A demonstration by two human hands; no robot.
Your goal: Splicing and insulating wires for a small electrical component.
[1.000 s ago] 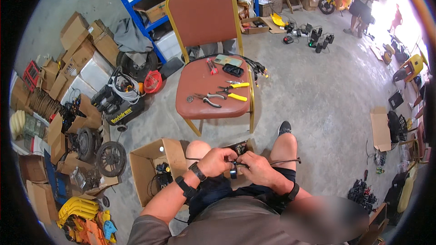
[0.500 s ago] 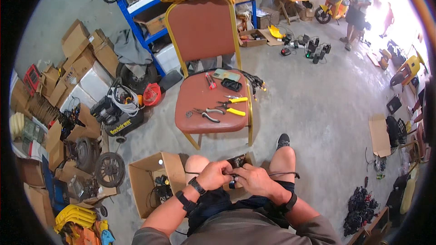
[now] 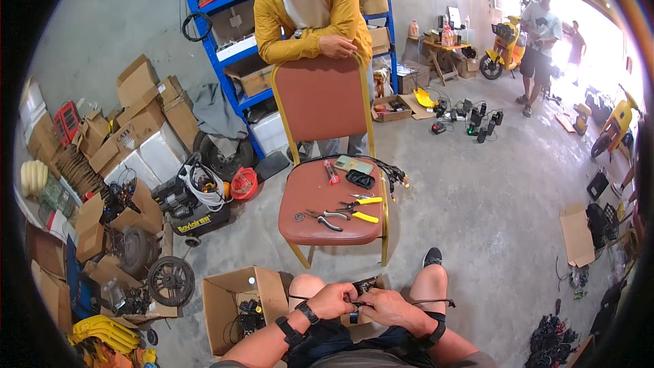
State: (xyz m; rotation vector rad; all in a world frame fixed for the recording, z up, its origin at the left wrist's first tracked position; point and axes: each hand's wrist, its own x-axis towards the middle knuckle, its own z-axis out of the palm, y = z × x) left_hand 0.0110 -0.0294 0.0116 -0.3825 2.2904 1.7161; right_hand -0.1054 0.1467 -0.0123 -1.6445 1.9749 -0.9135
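My left hand (image 3: 334, 301) and my right hand (image 3: 385, 309) meet above my lap, fingers closed in a pinch on a black cable (image 3: 430, 302). The cable's two ends stick out to either side over my knees. A small dark piece with a pale spot (image 3: 353, 316) shows just under the fingertips; its kind is unclear. The exact pinch point is hidden by the fingers. In front of me is a red-brown chair (image 3: 320, 99). On its seat lie grey-handled pliers (image 3: 330, 219), yellow-handled wire strippers (image 3: 361, 214), a roll of tape (image 3: 298, 217) and a black pouch (image 3: 360, 178).
An open cardboard box (image 3: 219, 300) with dark parts stands by my left knee; a smaller box (image 3: 371, 286) sits between my legs. A person in a yellow jacket (image 3: 344, 10) leans on the chair back. A bundle of cables (image 3: 395, 176) hangs off the seat. Wheels (image 3: 170, 281) and cartons lie left.
The view has tilted up, so the chair and my hands appear lower. More of the person in yellow shows. Both hands stay together on the cable, with the fingers shifted slightly.
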